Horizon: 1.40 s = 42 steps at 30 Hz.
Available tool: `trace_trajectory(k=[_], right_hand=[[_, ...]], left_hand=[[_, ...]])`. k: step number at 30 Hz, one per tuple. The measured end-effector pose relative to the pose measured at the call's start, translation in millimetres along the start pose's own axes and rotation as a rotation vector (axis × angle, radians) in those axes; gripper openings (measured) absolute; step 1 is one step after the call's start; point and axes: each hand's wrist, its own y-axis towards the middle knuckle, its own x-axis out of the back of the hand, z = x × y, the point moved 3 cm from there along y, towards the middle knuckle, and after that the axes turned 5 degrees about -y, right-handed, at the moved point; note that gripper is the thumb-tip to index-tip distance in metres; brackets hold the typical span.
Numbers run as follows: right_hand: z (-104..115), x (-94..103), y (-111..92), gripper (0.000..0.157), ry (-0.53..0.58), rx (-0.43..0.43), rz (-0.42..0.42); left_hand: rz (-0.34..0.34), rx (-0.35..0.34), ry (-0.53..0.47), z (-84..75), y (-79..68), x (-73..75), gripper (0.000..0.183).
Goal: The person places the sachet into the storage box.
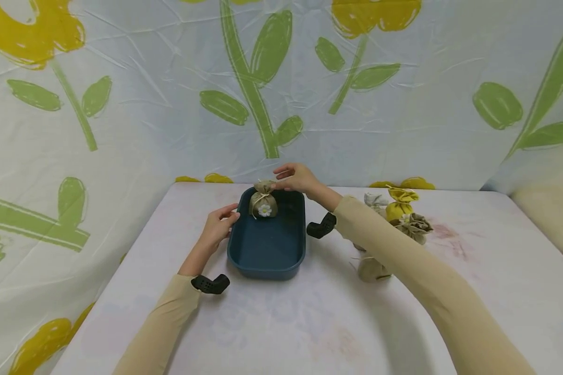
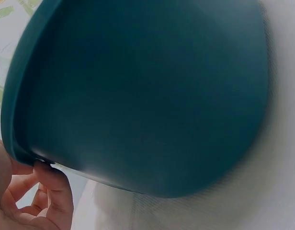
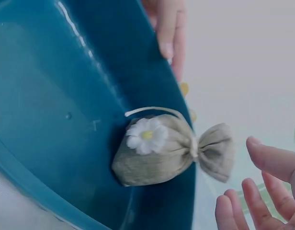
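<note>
A dark blue-green rectangular basin [image 1: 268,245] with rounded corners stands on the table. Inside its far left corner sits a tan drawstring sachet [image 1: 258,202], upright, with a white daisy and a pale cord round its neck. My left hand [image 1: 217,227] holds the basin's left rim, thumb at the edge, as the left wrist view also shows. Over the far end is my right hand [image 1: 300,179], near the sachet's gathered top. In the right wrist view the right hand's fingers [image 3: 269,155] are spread and apart from the sachet, holding nothing.
Right of the basin, partly behind my right forearm, several more sachets stand grouped: a yellow one [image 1: 398,208], a dark brown-topped one [image 1: 415,227], a grey one [image 1: 375,200] and a tan one [image 1: 371,270]. A flower-printed cloth [image 1: 169,104] hangs behind the table.
</note>
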Motion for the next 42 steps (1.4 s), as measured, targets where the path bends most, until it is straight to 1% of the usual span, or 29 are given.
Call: trace_trajectory(k=[6,10,15,22,26,30,33,37,42], right_hand=[[6,9.9,-12,0.045,0.015,0.004,0.024],[11,18.1,-21,0.045,0.008,0.033,0.039],[16,28.5,-34,0.046,-0.002,0.063,0.035],[20,35.0,-54,0.046,-0.032,0.09,0.043],[17,41.5,-67,0.044,-0.106,0.147,-0.005],[11,50.4,-80,0.041,-0.209,0.23,-0.09],[6,56.4,-89,0.04,-0.253,0.286,-0.139],[2,63.7,-101,0.039,-0.254,0.313,-0.167],[-4,73.3,-115,0.038,-0.225,0.302,-0.193]], left_hand=[[-0.001,-0.003,0.008,0.7,-1.6,1.8,0.043],[-0.003,0.0,0.015,0.6,-1.7,2.6,0.043],[0.0,-0.002,0.021,-0.4,-1.4,2.9,0.043],[-0.006,-0.001,0.016,-3.6,-2.2,2.9,0.043],[-0.01,-0.01,0.018,-4.6,-1.6,1.6,0.042],[-0.006,-0.008,0.022,-4.4,-2.7,-1.4,0.042],[-0.008,-0.004,0.022,-3.1,-2.7,-1.8,0.042],[-0.015,0.0,0.025,-1.6,-1.4,-2.0,0.043],[-0.02,0.004,0.021,-1.2,-1.0,-2.5,0.043]])
